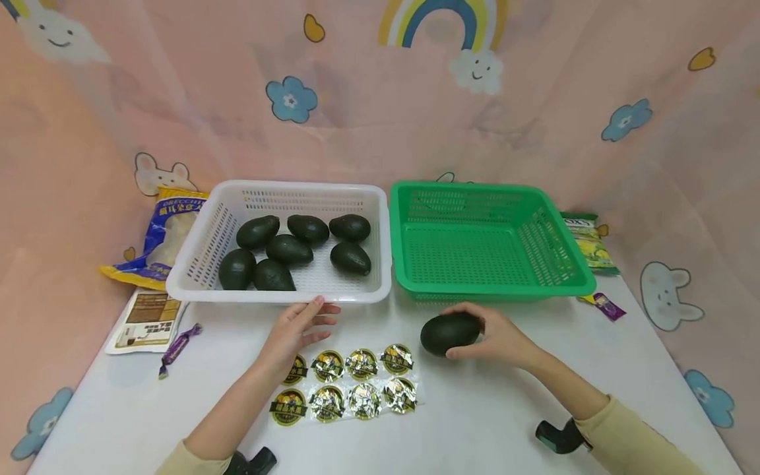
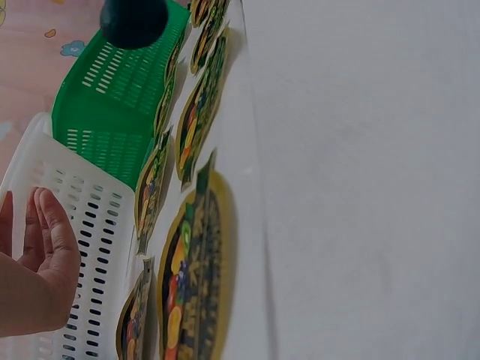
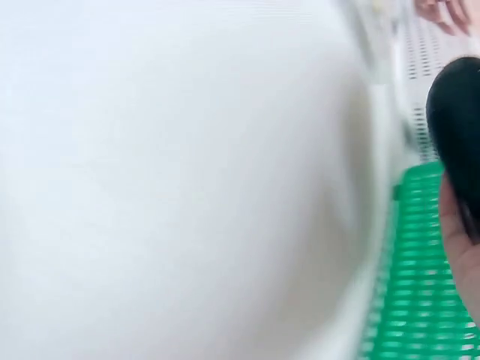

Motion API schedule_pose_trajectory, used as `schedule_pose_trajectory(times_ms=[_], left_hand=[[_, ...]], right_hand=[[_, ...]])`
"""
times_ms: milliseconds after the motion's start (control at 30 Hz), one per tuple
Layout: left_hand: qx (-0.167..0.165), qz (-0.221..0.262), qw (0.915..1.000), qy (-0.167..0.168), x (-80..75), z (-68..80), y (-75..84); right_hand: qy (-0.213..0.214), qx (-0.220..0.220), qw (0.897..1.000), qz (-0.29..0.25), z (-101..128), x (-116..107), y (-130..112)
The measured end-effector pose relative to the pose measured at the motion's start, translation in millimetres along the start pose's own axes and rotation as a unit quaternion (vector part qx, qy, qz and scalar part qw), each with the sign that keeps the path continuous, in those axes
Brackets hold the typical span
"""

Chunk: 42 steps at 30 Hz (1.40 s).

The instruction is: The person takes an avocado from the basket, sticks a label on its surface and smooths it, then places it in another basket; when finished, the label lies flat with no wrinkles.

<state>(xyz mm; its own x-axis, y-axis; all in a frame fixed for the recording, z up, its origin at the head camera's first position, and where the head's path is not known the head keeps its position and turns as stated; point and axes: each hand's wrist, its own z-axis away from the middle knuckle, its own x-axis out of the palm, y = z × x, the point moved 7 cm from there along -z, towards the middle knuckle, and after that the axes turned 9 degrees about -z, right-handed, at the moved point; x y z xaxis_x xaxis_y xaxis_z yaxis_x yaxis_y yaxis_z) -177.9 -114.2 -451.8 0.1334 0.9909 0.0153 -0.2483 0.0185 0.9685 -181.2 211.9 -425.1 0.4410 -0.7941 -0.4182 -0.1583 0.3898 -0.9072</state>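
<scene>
On table: right hand (image 1: 501, 338) grips avocado (image 1: 450, 332); left hand (image 1: 295, 330) relaxed, fingertips touching white basket (image 1: 196, 277).

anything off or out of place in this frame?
Nothing stands out. Seven dark avocados lie inside the white plastic basket, the green plastic basket holds nothing, the sticker sheet lies flat, and the right hand holds one dark avocado.
</scene>
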Motion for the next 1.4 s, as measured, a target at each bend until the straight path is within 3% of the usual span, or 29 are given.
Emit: schedule_pose_trajectory(times_ms=[100, 233, 733, 1233, 1400], left_hand=[[0.0, 0.0, 1.0, 0.001, -0.6, -0.8, 0.9], [0.0, -0.003, 1.0, 0.004, -1.2, -0.6, 2.5], [-0.005, -0.005, 1.0, 0.004, -1.3, -1.2, 5.2], [-0.006, -0.006, 1.0, 0.001, -1.1, 0.0, 3.5], [-0.008, -0.01, 0.9999, -0.001, -1.0, -0.6, 2.8]], right_hand=[[0.027, 0.007, 1.0, 0.011, 0.8, 5.6, 16.4], [0.029, 0.005, 0.999, 0.016, -1.5, 13.7, 25.4], [-0.014, -0.036, 0.994, 0.102, -10.0, 12.0, 16.9], [-0.009, -0.06, 0.992, 0.114, -11.5, 12.6, 13.1], [-0.039, -0.061, 0.991, 0.112, -6.3, 21.1, 10.1]])
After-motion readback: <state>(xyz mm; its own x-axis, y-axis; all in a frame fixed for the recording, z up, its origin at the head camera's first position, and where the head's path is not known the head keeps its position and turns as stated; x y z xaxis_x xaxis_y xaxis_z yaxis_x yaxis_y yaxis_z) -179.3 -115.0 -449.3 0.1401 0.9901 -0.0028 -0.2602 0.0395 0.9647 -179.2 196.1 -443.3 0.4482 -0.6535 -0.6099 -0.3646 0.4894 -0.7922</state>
